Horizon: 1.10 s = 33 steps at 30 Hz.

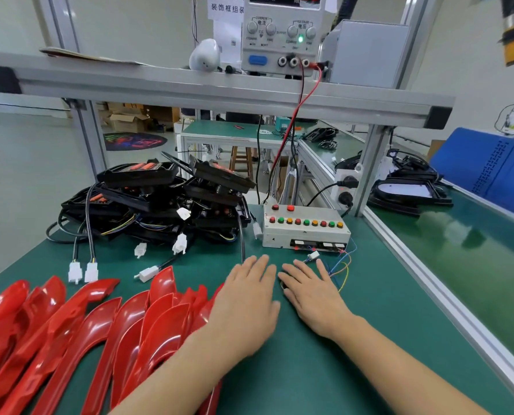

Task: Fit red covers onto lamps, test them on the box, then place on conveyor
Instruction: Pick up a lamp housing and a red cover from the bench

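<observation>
- Spreading across the whole foreground, the green workbench (324, 369) is seen carrying every part, with the conveyor (474, 250) running along its right edge beyond an aluminium rail.
- The red covers (79, 324) are laid overlapped at the near left, their long axes running from the near edge away toward the far side; the left forearm lies over the rightmost ones.
- The black lamps (166, 202) are heaped at the far left, white connectors trailing toward the covers; how many are stacked cannot be counted.
- The test box (305, 227) is set just beyond both hands, slightly right.
- The left hand (246, 307) is laid flat, fingers straight, nothing held; the covers are nearest to it, just to its left.
- The right hand (312, 298) is likewise spread flat and empty, thin coloured wires lying beside it.
- No cover is judged fitted yet.
</observation>
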Each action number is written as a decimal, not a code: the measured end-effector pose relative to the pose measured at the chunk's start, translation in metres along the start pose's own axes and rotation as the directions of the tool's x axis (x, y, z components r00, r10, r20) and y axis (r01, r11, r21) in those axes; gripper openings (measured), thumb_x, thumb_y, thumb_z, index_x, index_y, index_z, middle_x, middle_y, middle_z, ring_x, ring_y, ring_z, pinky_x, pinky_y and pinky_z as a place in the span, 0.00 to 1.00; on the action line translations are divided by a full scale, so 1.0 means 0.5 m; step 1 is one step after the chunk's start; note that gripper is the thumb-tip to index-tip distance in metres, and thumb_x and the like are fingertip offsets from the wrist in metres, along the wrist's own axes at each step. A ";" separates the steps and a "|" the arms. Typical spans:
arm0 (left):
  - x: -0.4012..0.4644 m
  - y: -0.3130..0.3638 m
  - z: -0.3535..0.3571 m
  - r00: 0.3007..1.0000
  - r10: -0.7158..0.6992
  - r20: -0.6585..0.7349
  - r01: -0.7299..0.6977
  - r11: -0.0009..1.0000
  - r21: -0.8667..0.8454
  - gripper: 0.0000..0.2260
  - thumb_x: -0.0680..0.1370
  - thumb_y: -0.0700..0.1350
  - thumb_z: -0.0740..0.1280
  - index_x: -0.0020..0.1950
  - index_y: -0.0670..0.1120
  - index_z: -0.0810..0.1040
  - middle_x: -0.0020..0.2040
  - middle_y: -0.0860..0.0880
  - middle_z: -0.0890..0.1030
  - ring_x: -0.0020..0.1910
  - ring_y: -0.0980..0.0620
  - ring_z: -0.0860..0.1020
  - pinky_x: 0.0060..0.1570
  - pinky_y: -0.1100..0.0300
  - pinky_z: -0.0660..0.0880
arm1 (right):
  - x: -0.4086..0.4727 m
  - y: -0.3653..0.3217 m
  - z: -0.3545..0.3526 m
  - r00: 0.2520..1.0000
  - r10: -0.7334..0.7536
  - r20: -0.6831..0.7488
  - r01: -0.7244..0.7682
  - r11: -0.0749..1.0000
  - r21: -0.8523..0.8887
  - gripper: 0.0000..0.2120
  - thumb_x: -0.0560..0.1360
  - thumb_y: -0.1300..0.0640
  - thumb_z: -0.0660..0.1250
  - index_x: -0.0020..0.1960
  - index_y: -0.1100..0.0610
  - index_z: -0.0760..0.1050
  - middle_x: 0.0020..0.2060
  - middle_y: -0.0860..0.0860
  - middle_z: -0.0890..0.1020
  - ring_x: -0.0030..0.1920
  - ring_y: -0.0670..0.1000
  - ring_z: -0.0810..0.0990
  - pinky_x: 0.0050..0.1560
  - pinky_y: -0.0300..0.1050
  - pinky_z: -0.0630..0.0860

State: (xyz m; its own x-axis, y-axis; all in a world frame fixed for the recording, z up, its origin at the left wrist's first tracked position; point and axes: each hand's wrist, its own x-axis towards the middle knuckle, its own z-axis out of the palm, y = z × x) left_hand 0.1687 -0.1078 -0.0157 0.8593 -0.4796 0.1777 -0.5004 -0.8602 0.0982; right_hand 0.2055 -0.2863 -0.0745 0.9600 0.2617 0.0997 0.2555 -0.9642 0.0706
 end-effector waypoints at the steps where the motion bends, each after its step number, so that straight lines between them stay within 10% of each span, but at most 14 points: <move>1: 0.038 0.005 0.001 1.000 -0.009 0.029 0.010 0.999 -0.053 0.27 0.82 0.48 0.54 0.78 0.43 0.48 0.79 0.46 0.47 0.77 0.51 0.46 0.74 0.57 0.42 | 0.004 0.005 0.001 1.000 0.009 -0.003 -0.009 1.000 0.000 0.22 0.84 0.48 0.45 0.77 0.48 0.57 0.78 0.45 0.56 0.78 0.48 0.48 0.74 0.56 0.34; 14: 0.258 0.000 0.028 0.914 -0.274 0.299 0.403 0.696 -0.594 0.31 0.79 0.34 0.54 0.77 0.39 0.41 0.79 0.45 0.42 0.73 0.40 0.62 0.70 0.49 0.62 | 0.037 0.067 0.002 0.996 0.085 0.032 -0.084 0.996 -0.025 0.22 0.84 0.50 0.44 0.78 0.47 0.53 0.79 0.45 0.53 0.79 0.49 0.46 0.74 0.57 0.34; 21: 0.216 0.005 -0.030 0.935 -0.248 0.252 0.353 0.711 -0.608 0.21 0.76 0.34 0.56 0.69 0.42 0.66 0.72 0.38 0.65 0.65 0.38 0.71 0.61 0.48 0.72 | 0.060 0.042 -0.088 0.969 0.172 -0.177 -0.139 0.973 0.185 0.20 0.82 0.51 0.55 0.73 0.50 0.66 0.72 0.48 0.68 0.71 0.50 0.65 0.71 0.47 0.59; 26: 0.121 -0.016 -0.116 0.933 -0.308 -0.184 0.127 0.764 -0.633 0.12 0.70 0.36 0.60 0.38 0.52 0.78 0.45 0.52 0.80 0.47 0.49 0.77 0.44 0.59 0.73 | 0.137 -0.017 -0.228 0.906 0.403 -0.126 -0.093 0.481 0.872 0.13 0.80 0.54 0.61 0.61 0.57 0.76 0.42 0.50 0.82 0.39 0.48 0.76 0.42 0.44 0.72; 29: 0.076 -0.063 -0.146 0.880 -0.426 -0.210 0.112 0.616 -0.780 0.14 0.69 0.32 0.61 0.33 0.52 0.74 0.33 0.56 0.77 0.35 0.59 0.74 0.34 0.65 0.69 | 0.200 -0.056 -0.290 0.898 0.423 0.124 -0.222 0.190 0.956 0.17 0.80 0.46 0.60 0.60 0.58 0.72 0.39 0.53 0.82 0.29 0.47 0.72 0.27 0.38 0.70; 33: 0.049 -0.110 -0.151 0.856 -0.509 -0.087 0.098 0.326 -0.940 0.15 0.73 0.28 0.61 0.42 0.49 0.77 0.42 0.51 0.79 0.41 0.56 0.74 0.37 0.67 0.69 | 0.261 -0.095 -0.318 0.854 0.365 0.370 -0.427 0.087 0.900 0.28 0.79 0.38 0.58 0.71 0.55 0.64 0.38 0.55 0.82 0.24 0.46 0.69 0.20 0.34 0.67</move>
State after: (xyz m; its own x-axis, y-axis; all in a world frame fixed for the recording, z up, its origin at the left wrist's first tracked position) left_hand 0.2093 -0.0594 0.0574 0.9813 0.0428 0.1875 -0.1782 -0.1642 0.9702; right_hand 0.3004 -0.1998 0.0928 0.9558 -0.1444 -0.2560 -0.2844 -0.2341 -0.9297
